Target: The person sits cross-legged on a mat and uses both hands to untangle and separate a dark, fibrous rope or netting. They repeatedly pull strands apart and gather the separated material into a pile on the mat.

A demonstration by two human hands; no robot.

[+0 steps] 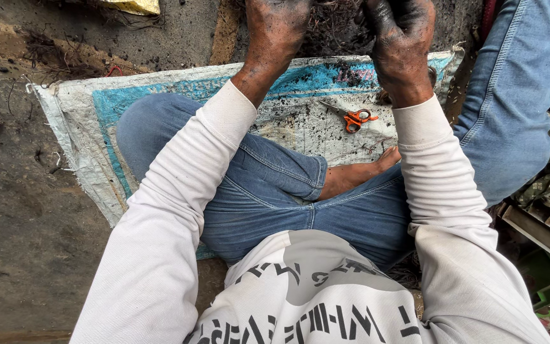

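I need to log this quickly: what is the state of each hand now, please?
Left hand: soil-covered, on a clump of roots; open or closed cannot be told.
Right hand: soil-covered, fingers curled closed on the same clump.

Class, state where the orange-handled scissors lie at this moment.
The orange-handled scissors lie on the woven sack mat, just below the soil-blackened right hand and above the person's bare foot.

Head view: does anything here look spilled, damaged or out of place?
Dark soil crumbs are scattered over the woven sack mat, around the orange-handled scissors. Both the left hand and right hand are caked in soil. Nothing looks damaged.
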